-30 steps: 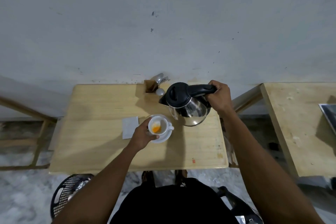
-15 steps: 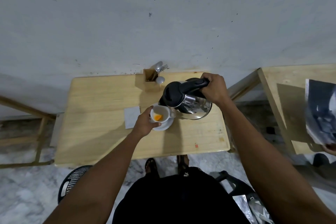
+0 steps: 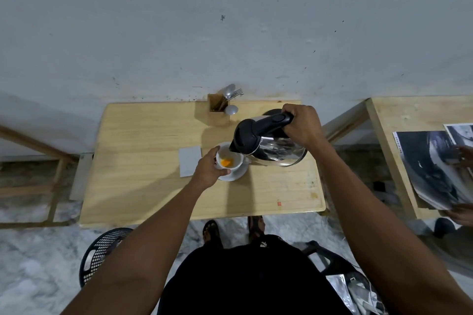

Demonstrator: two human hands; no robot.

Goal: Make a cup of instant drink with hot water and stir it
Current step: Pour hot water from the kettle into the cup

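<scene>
Left hand [image 3: 208, 170] wraps cup [image 3: 229, 160] on saucer [image 3: 236, 174], fingers curled on the cup's side. Orange powder [image 3: 226, 162] sits in the cup. Right hand [image 3: 303, 124] closed tight on kettle [image 3: 268, 142] handle, kettle tilted, spout over cup rim. White sachet [image 3: 190, 161] just left of left hand. Cutlery holder [image 3: 217, 105] beyond, at surface [image 3: 153, 186] back edge.

A scuffed, pale grey wall [image 3: 230, 20] rises behind the wooden worktop [image 3: 143, 186]. Grey marbled floor [image 3: 33, 268] lies below. A second wooden table [image 3: 409, 112] stands off to the right, a black mesh basket [image 3: 102, 250] lower left.
</scene>
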